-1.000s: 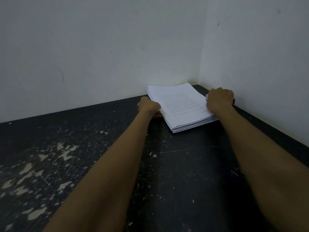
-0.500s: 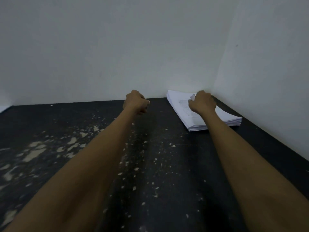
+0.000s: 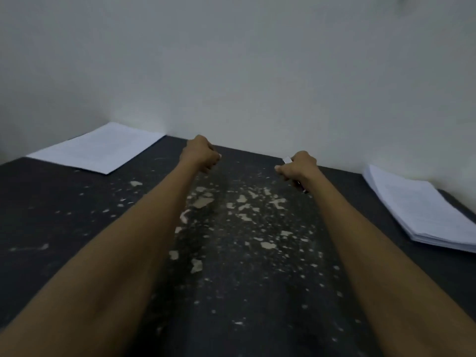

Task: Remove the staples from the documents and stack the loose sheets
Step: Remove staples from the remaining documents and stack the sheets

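A thick stack of printed documents (image 3: 425, 210) lies at the right edge of the dark table (image 3: 244, 292), near the wall. A thin, flat pile of white sheets (image 3: 98, 150) lies at the far left corner. My left hand (image 3: 202, 155) is closed in a fist above the middle of the table, with nothing visibly in it. My right hand (image 3: 297, 167) is closed around a small tool (image 3: 286, 160); a white tip shows above the fist and a dark metal end below it. Both hands are apart from the papers.
The tabletop is black with many pale chipped patches (image 3: 203, 200) in its middle. White walls (image 3: 231, 73) close off the table at the back and to the right, directly behind both paper piles.
Both hands have left the thick stack and moved left over the middle of the table. The view swung left, bringing the thin pile of sheets at the far left into sight.
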